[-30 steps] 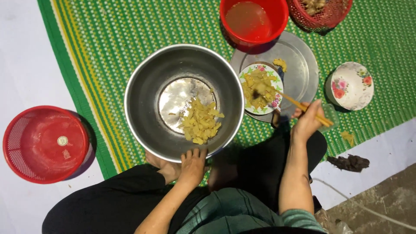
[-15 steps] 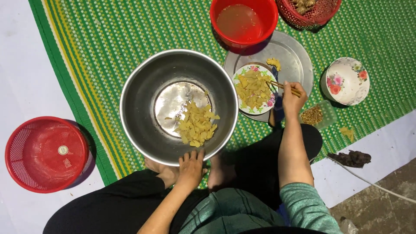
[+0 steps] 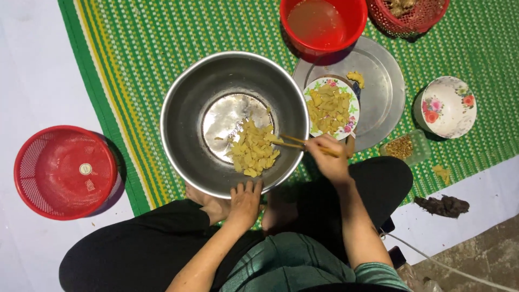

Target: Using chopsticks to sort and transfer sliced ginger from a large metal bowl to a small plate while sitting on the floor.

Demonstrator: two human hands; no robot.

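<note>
My right hand (image 3: 331,162) pinches chopsticks (image 3: 303,144), their tips over the yellow pieces (image 3: 253,150) inside the steel bowl (image 3: 184,108) on the green mat (image 3: 162,38). My left hand (image 3: 244,201) rests fingers spread on the bowl's near rim. Right of the bowl sits a flowered plate (image 3: 331,107) of more pieces.

Lighting: even, moderately bright, cast from above. Glare: a bright patch is reflected on the floor of the steel bowl (image 3: 234,123). Shadows: soft, dark ones are thrown beside the red basket (image 3: 65,172) and floral bowl (image 3: 448,106). Focus: sharp throughout; lower right corner is dimmed.
</note>
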